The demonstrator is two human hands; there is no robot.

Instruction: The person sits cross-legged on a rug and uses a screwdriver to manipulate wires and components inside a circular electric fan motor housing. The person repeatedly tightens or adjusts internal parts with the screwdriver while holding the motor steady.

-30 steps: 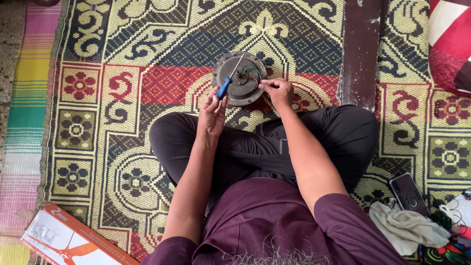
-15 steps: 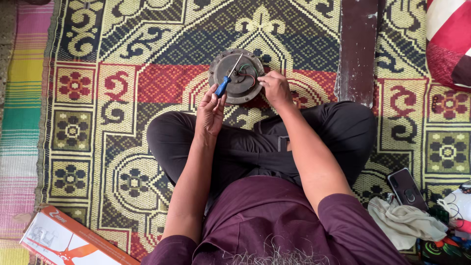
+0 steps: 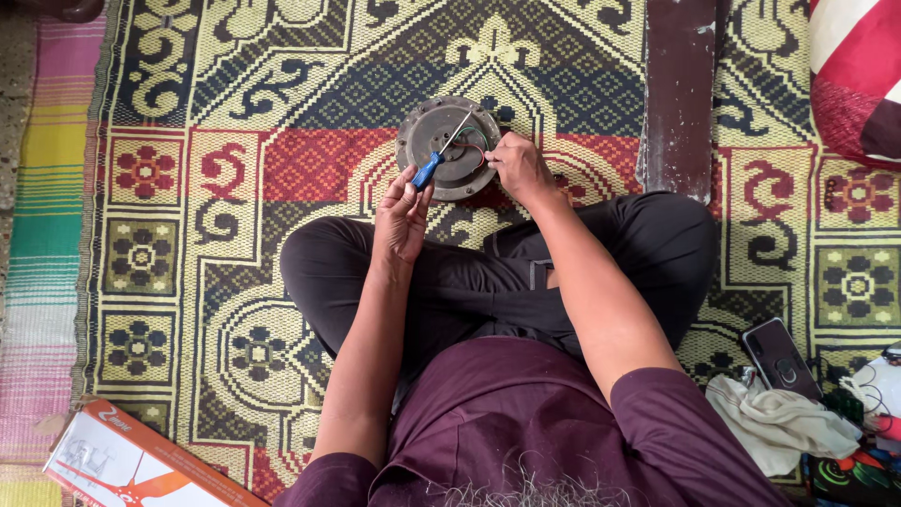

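A: What is the person working on, and where is it lying?

B: A round, dark fan motor housing [image 3: 449, 146] is lying on the patterned woven mat [image 3: 235, 282], just above the middle of the frame, in front of the crossed legs. The left hand [image 3: 402, 214] is closing around the blue handle of a screwdriver [image 3: 443, 155], with the shaft angling up and right over the housing's centre. The right hand [image 3: 518, 167] is gripping the housing's right rim, fingers curled, right beside some thin coloured wires [image 3: 477, 148].

A: How would you say this step is done well?

B: I'd judge that the tip wants to be sitting squarely in its screw, with the shaft kept closer to upright than it is leaning now, so it isn't slipping. The right hand should be pressing the housing flat against the mat so it isn't turning, and keeping the wires clear of the tip.

A: And the count?

B: One motor housing, one screwdriver, two hands. Around them: one dark wooden blade [image 3: 678, 94] at the upper right, one phone [image 3: 781, 359] and one pale cloth [image 3: 779, 422] at the lower right, one cardboard box [image 3: 131, 465] at the lower left, one red-and-white striped cushion [image 3: 859, 66] in the top right corner.
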